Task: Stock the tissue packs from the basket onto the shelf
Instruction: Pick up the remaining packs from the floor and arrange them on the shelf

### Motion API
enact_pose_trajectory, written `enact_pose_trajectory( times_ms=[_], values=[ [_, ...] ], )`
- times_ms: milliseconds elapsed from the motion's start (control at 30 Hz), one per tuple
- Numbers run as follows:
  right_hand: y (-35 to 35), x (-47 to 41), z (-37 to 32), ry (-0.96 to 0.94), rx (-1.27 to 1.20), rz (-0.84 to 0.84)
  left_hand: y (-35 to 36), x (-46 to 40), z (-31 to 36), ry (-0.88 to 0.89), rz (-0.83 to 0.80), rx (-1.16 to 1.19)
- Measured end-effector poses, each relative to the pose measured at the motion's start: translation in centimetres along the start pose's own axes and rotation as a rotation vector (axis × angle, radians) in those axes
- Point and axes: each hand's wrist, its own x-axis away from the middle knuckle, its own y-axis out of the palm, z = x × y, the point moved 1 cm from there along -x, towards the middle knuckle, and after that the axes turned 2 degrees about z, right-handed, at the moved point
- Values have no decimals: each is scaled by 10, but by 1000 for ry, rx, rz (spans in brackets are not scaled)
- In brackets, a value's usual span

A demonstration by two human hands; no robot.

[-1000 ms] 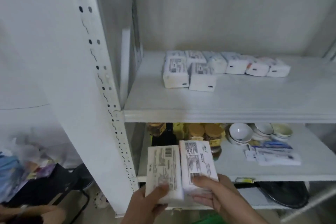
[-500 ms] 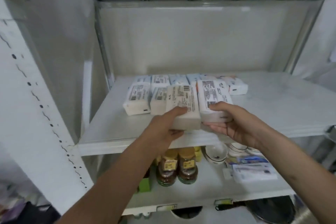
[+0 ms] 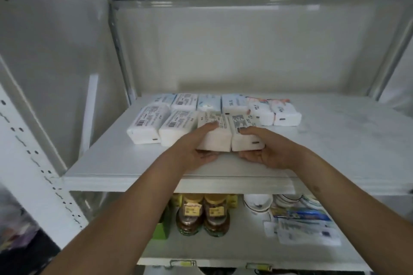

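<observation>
Each hand, left hand (image 3: 199, 145) and right hand (image 3: 263, 152), grips one tissue pack (image 3: 215, 134), thumb above and fingers below, setting both on the shelf (image 3: 125, 163) beside the front row, probably to continue it.

Left hand (image 3: 196, 147), right hand (image 3: 266, 152) gripping tissue packs (image 3: 230, 136) on shelf (image 3: 125, 163).

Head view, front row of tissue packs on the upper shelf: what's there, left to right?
Loose pack → second loose pack → pack held by left hand → pack held by right hand.
</observation>
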Motion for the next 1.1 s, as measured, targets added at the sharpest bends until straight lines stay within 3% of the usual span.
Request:
enact_pose_trajectory(
  times_ms=[100, 200, 333, 467, 533, 767, 1033, 1100],
  values=[
    [-7, -4, 3, -39, 243, 7, -12, -1, -4, 4, -60, -55],
    [-20, -6, 5, -172, 663, 115, -30, -2, -11, 112, -46, -306],
    [-30, -1, 14, -341, 912, 210, -43, -2, -7, 380, 117, -785],
    [-29, 5, 18, -411, 1051, 363, -37, 3, -3, 661, 443, -1403],
    [-27, 4, 17, -432, 1123, 416, -30, 4, -2, 740, 536, -1552],
    [-12, -6, 14, -451, 1073, 459, -25, -15, 12, 884, 633, -1718],
    [-5, -21, 16, -462, 1104, 553, -28, -22, 4, 947, 561, -1579],
    [-7, -22, 17, -470, 1122, 557, -39, -14, 1, 1041, 543, -1473]
  ],
)
